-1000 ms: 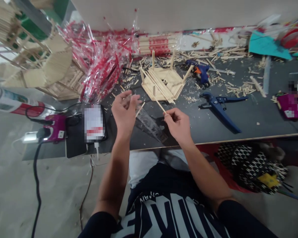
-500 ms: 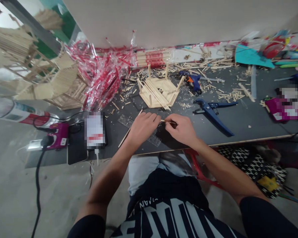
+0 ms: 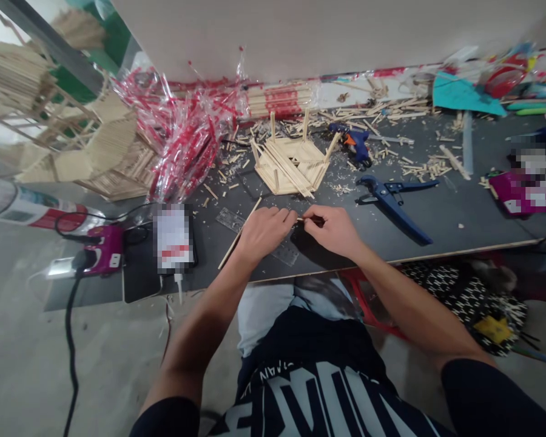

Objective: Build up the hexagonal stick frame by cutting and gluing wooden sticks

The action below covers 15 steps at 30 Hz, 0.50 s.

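**Grip on stick [image 3: 301, 219] over ruler [image 3: 230, 219]**

Left hand [image 3: 264, 232] and right hand [image 3: 335, 230] were both closed, fingertips pinching the thin stick between them. I kept it low on the near table [image 3: 437, 224], across the clear ruler, probably for steadiness. Blue cutter [image 3: 394, 197] lay just right.

Midway along the far edge of the surface [image 3: 459, 209] sits the stick frame [image 3: 291, 165]; the cutter [image 3: 394, 197] lies to its right, the glue gun [image 3: 355, 145] behind that. Wrappers [image 3: 186, 136] heap at the far left corner, the phone [image 3: 173, 238] at the near left corner. Before the frame (close to the near edge) the left hand [image 3: 264, 230] and right hand [image 3: 334, 229] meet over the ruler [image 3: 230, 218], a short stick [image 3: 306, 219] between them.
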Tool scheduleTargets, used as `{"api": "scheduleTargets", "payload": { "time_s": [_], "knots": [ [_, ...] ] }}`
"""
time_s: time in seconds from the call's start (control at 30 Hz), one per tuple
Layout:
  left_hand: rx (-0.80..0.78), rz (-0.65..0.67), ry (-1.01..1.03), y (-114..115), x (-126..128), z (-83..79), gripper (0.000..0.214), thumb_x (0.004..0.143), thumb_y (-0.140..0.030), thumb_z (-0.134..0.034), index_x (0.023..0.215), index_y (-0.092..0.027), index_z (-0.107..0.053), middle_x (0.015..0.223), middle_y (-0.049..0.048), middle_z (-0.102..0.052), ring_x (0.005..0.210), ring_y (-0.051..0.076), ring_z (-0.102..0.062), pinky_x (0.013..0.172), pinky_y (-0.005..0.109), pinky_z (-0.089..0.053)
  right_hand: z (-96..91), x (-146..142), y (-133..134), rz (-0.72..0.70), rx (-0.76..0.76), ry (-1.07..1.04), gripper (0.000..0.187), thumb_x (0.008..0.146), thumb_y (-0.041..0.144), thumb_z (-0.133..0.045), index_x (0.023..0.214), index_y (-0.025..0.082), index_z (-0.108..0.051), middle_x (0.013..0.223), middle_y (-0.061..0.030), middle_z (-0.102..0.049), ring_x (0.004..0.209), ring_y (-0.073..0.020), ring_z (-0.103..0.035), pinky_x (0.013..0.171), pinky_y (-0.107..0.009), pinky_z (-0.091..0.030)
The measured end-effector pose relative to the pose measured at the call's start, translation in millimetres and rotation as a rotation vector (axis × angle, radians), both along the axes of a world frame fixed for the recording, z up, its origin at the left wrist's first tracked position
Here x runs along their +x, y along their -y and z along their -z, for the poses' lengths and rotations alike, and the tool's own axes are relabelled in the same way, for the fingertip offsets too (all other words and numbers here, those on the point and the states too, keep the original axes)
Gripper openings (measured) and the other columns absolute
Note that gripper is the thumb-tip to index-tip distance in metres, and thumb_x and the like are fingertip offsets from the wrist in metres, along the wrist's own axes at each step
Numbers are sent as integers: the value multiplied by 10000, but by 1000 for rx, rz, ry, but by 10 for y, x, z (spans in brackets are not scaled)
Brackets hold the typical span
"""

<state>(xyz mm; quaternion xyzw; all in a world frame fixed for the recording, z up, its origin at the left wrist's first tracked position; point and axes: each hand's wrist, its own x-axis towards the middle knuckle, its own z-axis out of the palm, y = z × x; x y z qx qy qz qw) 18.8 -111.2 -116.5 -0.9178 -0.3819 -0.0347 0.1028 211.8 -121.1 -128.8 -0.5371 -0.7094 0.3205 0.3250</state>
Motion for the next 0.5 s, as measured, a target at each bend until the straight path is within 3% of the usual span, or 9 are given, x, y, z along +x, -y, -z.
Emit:
{"api": "scheduleTargets", "payload": {
  "time_s": [0.17,0.23,0.3,0.4,0.5],
  "knots": [
    [-30,-43,44,10,-50,28,215,1021,-109,-519,1100,-171,-709,797,27,-737,751,211,-714,590,340,-406,-158,177,27,-29,-62,32,233,885,312,-607,989,219,-793,955,-73,-819,775,-202,-737,767,-352,-564],
    [-51,-69,107,5,-75,63,236,1045,-141,-491,1137,-184,-705,835,20,-761,754,192,-719,572,320,-390,-261,408,76,30,-55,85,318,869,360,-667,1136,228,-778,1111,-93,-807,849,-226,-758,806,-383,-595],
    [-56,-96,177,-4,-93,98,258,1072,-188,-457,1129,-199,-709,849,22,-773,747,179,-713,558,303,-369,-332,727,124,151,42,196,330,880,406,-665,1132,226,-779,1134,-112,-793,904,-259,-761,846,-420,-599],
    [-32,-90,224,-13,-99,132,303,1087,-209,-418,1077,-211,-721,805,21,-763,710,168,-694,548,298,-350,-344,1258,151,302,120,413,414,923,485,-628,1200,205,-753,1221,-170,-757,1077,-340,-733,983,-526,-557],
    [-1,-75,233,-12,-93,140,310,1082,-194,-422,1053,-213,-729,782,21,-752,701,166,-690,551,305,-358,-294,1669,143,306,7,635,724,928,638,-616,1433,119,-633,1464,-269,-613,1398,-424,-558,1113,-546,-465]
  ]
}}
